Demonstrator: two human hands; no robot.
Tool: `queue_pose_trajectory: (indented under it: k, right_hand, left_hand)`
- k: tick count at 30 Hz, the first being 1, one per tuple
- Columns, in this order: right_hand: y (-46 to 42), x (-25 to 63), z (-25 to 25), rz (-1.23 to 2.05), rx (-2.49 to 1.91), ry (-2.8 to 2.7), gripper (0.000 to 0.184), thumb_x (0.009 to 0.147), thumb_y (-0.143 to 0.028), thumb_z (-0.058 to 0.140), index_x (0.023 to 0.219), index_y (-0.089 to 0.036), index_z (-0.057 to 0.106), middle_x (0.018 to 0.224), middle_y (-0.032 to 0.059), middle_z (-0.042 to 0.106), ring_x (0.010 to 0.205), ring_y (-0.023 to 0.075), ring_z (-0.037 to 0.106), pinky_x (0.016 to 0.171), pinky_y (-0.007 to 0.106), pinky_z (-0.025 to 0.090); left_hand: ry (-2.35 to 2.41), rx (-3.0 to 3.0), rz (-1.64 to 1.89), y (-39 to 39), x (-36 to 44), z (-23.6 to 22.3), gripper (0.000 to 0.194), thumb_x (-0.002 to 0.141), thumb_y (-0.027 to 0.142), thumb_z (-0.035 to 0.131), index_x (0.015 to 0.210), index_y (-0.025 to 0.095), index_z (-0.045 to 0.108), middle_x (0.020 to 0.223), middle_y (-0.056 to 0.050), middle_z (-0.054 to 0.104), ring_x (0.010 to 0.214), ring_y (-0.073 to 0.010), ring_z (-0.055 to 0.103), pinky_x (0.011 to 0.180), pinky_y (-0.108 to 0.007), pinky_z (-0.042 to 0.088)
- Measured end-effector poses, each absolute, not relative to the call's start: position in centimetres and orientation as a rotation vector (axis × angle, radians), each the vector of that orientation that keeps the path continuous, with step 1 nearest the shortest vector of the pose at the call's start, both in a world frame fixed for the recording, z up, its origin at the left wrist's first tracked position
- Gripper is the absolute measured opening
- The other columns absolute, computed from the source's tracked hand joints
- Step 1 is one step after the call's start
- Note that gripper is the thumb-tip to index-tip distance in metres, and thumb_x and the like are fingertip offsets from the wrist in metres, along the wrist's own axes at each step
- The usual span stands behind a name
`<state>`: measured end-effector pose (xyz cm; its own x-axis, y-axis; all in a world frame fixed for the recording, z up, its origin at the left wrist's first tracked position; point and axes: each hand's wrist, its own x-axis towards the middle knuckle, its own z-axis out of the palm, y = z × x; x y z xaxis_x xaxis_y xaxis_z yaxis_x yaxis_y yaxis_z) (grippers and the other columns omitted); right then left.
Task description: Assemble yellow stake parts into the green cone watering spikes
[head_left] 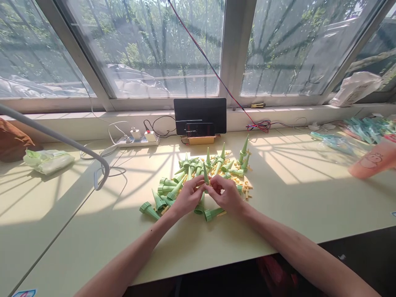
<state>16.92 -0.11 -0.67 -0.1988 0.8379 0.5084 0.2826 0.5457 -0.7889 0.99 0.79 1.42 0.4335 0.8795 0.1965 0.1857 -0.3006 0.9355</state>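
Observation:
My left hand [189,194] and my right hand [228,194] meet over the table's middle, fingers closed around one green plastic watering spike [206,172]. Its pointed tip stands up between them, while my fingers cover its lower end. Around and beyond my hands lies a heap of similar green spikes [167,183] with ribbed collars, mixed with small yellow plastic pieces [246,187]. Two loose spikes lie close below my hands, one of them [212,214] on its side. Whether a yellow piece is also between my fingers is hidden.
Behind the heap, a black tablet [200,109] leans near the windowsill, with a phone [200,130] before it. A power strip [137,141], a green packet [48,161] and a grey curved bar [77,144] are leftward. An orange-pink cup [369,160] and plastic bags [335,142] sit rightward.

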Motion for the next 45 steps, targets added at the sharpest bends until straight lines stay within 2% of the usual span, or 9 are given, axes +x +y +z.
queue_pose_trajectory:
  k: [17, 21, 26, 30, 34, 37, 40, 42, 45]
  right_hand:
    - [0.1, 16.9, -1.0, 0.653, -0.922, -1.787, 0.021, 0.089, -0.034, 0.057, 0.075, -0.021, 0.049, 0.056, -0.0063, 0.038, 0.05, 0.0093, 0.035, 0.049, 0.022, 0.033]
    - [0.1, 16.9, -0.7, 0.687, -0.927, -1.747, 0.02, 0.088, -0.038, 0.06, 0.081, -0.021, 0.053, 0.056, -0.007, 0.037, 0.049, 0.0088, 0.033, 0.047, 0.022, 0.03]
    - [0.4, 17.4, -0.1, 0.62, -1.024, -1.655, 0.023, 0.093, -0.041, 0.052, 0.087, -0.019, 0.057, 0.053, -0.0068, 0.04, 0.047, 0.0095, 0.035, 0.048, 0.023, 0.031]
    - [0.9, 18.0, 0.0, 0.509, -1.091, -1.586, 0.028, 0.096, -0.04, 0.046, 0.081, -0.019, 0.056, 0.054, -0.0045, 0.045, 0.047, 0.0102, 0.041, 0.049, 0.024, 0.032]
    - [1.2, 18.4, 0.0, 0.485, -1.104, -1.568, 0.028, 0.097, -0.039, 0.044, 0.079, -0.019, 0.054, 0.055, -0.0042, 0.045, 0.048, 0.0104, 0.042, 0.049, 0.024, 0.032]
    - [1.4, 18.6, 0.0, 0.478, -1.096, -1.556, 0.029, 0.098, -0.039, 0.043, 0.08, -0.019, 0.054, 0.058, -0.0033, 0.047, 0.049, 0.011, 0.044, 0.049, 0.024, 0.033]
    - [1.5, 18.8, -0.1, 0.455, -1.106, -1.526, 0.028, 0.098, -0.039, 0.043, 0.083, -0.019, 0.055, 0.059, -0.0026, 0.049, 0.05, 0.0115, 0.044, 0.05, 0.025, 0.033]
    - [1.5, 18.8, -0.1, 0.449, -1.11, -1.513, 0.028, 0.098, -0.04, 0.043, 0.084, -0.019, 0.056, 0.058, -0.0026, 0.049, 0.05, 0.0117, 0.044, 0.049, 0.025, 0.033]
    - [1.6, 18.8, -0.2, 0.45, -1.109, -1.508, 0.028, 0.098, -0.04, 0.043, 0.084, -0.019, 0.056, 0.058, -0.0026, 0.049, 0.049, 0.012, 0.044, 0.049, 0.025, 0.033]
  left_hand:
    - [0.897, 1.719, 0.871, 1.0, 0.8, 1.4, 0.025, 0.092, 0.028, 0.048, 0.098, 0.013, 0.067, 0.066, -0.001, 0.062, 0.048, -0.0073, 0.046, 0.053, -0.021, 0.042]
    - [0.922, 1.745, 0.967, 1.0, 0.9, 1.8, 0.023, 0.09, 0.03, 0.053, 0.097, 0.014, 0.067, 0.077, -0.004, 0.066, 0.064, -0.0119, 0.058, 0.063, -0.023, 0.047]
    - [1.063, 1.702, 1.064, 1.0, 0.9, 1.8, 0.027, 0.088, 0.038, 0.057, 0.096, 0.014, 0.067, 0.071, -0.003, 0.061, 0.055, -0.0102, 0.052, 0.048, -0.02, 0.04]
    - [1.167, 1.717, 1.043, 0.9, 0.8, 1.0, 0.031, 0.086, 0.042, 0.061, 0.097, 0.014, 0.066, 0.051, 0.005, 0.043, 0.039, -0.0048, 0.028, 0.038, -0.02, 0.018]
    - [1.233, 1.791, 1.058, 0.6, 0.9, 0.4, 0.029, 0.085, 0.042, 0.061, 0.094, 0.014, 0.066, 0.045, 0.008, 0.03, 0.04, -0.0055, 0.025, 0.039, -0.02, 0.018]
    - [1.234, 1.857, 1.071, 0.4, 1.1, 0.4, 0.029, 0.085, 0.041, 0.062, 0.096, 0.015, 0.067, 0.052, 0.004, 0.048, 0.042, -0.006, 0.03, 0.04, -0.02, 0.025]
    - [1.24, 1.921, 1.077, 0.2, 1.2, 0.8, 0.027, 0.085, 0.039, 0.061, 0.098, 0.016, 0.064, 0.074, -0.004, 0.068, 0.042, -0.0056, 0.034, 0.042, -0.02, 0.03]
    - [1.254, 1.974, 1.065, -0.1, 1.3, 1.0, 0.023, 0.086, 0.037, 0.06, 0.096, 0.017, 0.06, 0.077, -0.004, 0.07, 0.041, -0.0054, 0.033, 0.042, -0.02, 0.03]
    - [1.314, 2.079, 1.038, -0.3, 1.4, 0.9, 0.019, 0.087, 0.036, 0.057, 0.094, 0.018, 0.055, 0.061, 0.002, 0.063, 0.04, -0.0066, 0.034, 0.044, -0.019, 0.028]
